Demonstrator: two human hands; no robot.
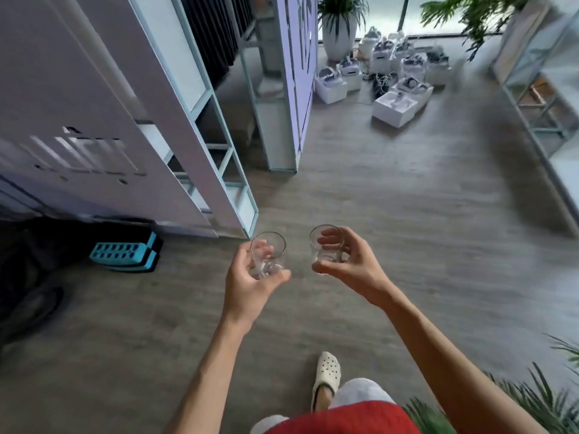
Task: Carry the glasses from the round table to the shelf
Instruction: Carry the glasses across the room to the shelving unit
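Note:
I hold two short clear glasses upright in front of me, above the wooden floor. My left hand [250, 285] grips one glass [268, 253] from below and the side. My right hand [351, 264] wraps around the other glass [326, 249]. The two glasses are a hand's width apart. A pale shelf unit [219, 158] with open compartments stands ahead on the left, its corner just beyond the left glass. The round table is not in view.
A turquoise crate [125, 253] lies on the floor by the shelf unit's base. White boxes [398, 104] are piled at the far end near a potted plant [338, 26]. Another shelf frame [539, 114] lines the right. Plant leaves [532, 399] sit lower right. Open floor runs ahead.

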